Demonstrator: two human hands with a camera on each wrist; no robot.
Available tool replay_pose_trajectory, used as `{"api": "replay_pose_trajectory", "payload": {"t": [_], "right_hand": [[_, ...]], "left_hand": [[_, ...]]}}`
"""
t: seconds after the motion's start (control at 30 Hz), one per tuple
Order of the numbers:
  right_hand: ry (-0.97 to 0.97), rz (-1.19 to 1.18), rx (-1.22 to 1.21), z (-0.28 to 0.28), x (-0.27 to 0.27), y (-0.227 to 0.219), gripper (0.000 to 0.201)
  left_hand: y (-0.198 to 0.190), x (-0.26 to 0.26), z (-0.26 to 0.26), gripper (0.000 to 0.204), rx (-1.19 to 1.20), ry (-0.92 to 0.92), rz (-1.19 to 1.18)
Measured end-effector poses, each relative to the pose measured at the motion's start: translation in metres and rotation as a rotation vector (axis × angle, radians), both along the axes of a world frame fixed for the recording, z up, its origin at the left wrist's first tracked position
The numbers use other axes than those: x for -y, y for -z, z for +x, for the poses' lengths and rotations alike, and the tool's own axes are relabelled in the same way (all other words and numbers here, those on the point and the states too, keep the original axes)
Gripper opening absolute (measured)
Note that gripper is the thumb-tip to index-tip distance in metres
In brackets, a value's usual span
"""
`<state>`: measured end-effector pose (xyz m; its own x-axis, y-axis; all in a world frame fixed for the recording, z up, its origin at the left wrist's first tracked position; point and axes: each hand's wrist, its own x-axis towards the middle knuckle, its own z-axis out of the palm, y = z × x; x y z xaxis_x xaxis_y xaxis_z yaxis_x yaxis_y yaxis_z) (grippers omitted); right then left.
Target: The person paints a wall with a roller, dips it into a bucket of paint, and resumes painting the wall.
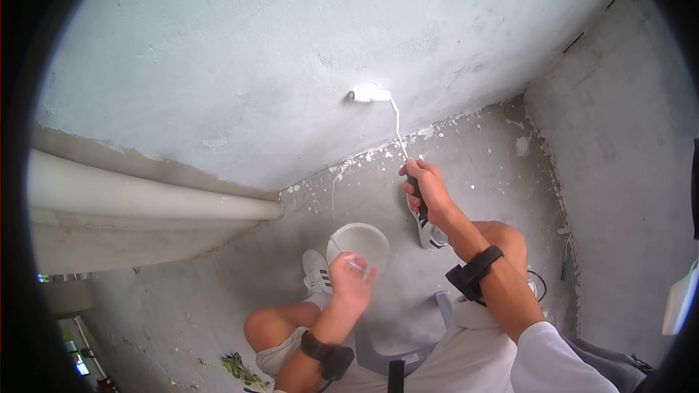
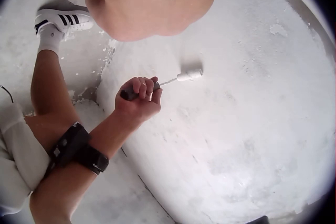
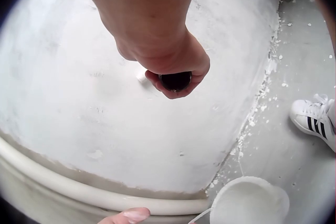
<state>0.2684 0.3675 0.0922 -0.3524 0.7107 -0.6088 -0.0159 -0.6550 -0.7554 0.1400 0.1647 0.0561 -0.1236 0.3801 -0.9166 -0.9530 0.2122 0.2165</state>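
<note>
My right hand (image 1: 429, 191) grips the black handle (image 1: 415, 188) of a paint roller, fingers wrapped round it. Its bent, paint-covered metal frame (image 1: 397, 120) leads up to the white roller sleeve (image 1: 371, 94), which lies against the lower part of the wall (image 1: 240, 65). In the right wrist view the hand hides most of the roller, leaving the handle's dark end (image 3: 176, 80) in sight. My left hand (image 1: 352, 280) holds the thin handle (image 1: 338, 246) of a white bucket (image 1: 382, 244) between curled fingers, just above its near rim.
A thick pale pipe (image 1: 153, 189) runs along the wall's foot at the left. Paint spatters dot the floor (image 1: 480, 153) by the wall. Another wall (image 1: 619, 138) stands at the right. A grey stool (image 1: 378, 360) is between the legs, and leaves (image 1: 242, 371) lie nearby.
</note>
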Motion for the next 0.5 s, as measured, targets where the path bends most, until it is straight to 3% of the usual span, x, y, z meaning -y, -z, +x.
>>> {"api": "replay_pose_trajectory", "payload": {"t": [0.5], "right_hand": [[-0.03, -0.096, 0.115, -0.01, -0.007, 0.004, 0.031]], "left_hand": [[-0.004, -0.004, 0.003, 0.029, -0.006, -0.001, -0.047]]}}
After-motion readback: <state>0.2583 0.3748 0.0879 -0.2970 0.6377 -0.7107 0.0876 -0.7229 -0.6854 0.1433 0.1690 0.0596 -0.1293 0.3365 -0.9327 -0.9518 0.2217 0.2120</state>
